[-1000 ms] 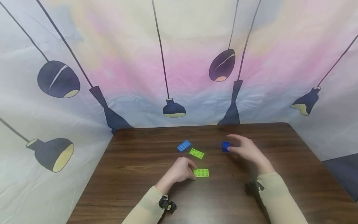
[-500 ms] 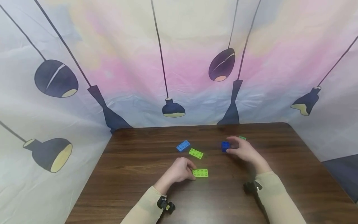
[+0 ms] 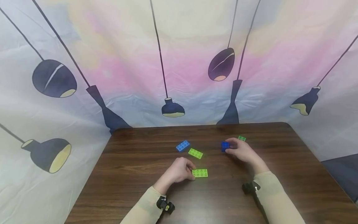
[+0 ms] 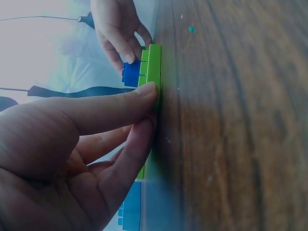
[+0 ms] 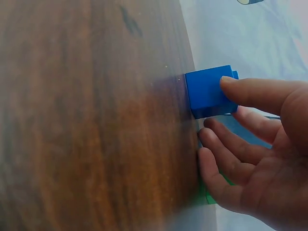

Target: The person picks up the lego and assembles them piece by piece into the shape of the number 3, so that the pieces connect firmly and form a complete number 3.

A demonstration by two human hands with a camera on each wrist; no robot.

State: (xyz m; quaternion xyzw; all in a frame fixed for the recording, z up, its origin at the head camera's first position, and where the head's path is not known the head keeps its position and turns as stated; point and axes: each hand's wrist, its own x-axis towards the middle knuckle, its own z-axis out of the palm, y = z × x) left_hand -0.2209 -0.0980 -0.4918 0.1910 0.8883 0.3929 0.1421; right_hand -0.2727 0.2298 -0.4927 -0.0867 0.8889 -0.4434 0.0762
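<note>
My left hand [image 3: 179, 170] pinches the left end of a lime-green toy building brick [image 3: 202, 173], a flat one with two rows of studs, at the middle of the table. In the left wrist view the thumb and a finger close on that lime-green brick [image 4: 153, 65] low at the tabletop. Further back on the right, my right hand [image 3: 242, 151] grips a small dark blue brick [image 3: 224, 147]. The right wrist view has the thumb on the near face of this dark blue brick [image 5: 207, 91] and the index finger behind it; the other fingers are bent below.
A second lime-green brick [image 3: 195, 153] and a light blue brick [image 3: 182, 145] lie left of the dark blue one. Behind my right hand a green brick [image 3: 242, 138] shows in part. A curtain with printed lamps [image 3: 173, 109] hangs behind the wooden table [image 3: 134, 168].
My right thumb and fingers have closed in on the dark blue brick, and the green brick behind the hand has come into sight. The left hand keeps its hold on the lime-green brick.
</note>
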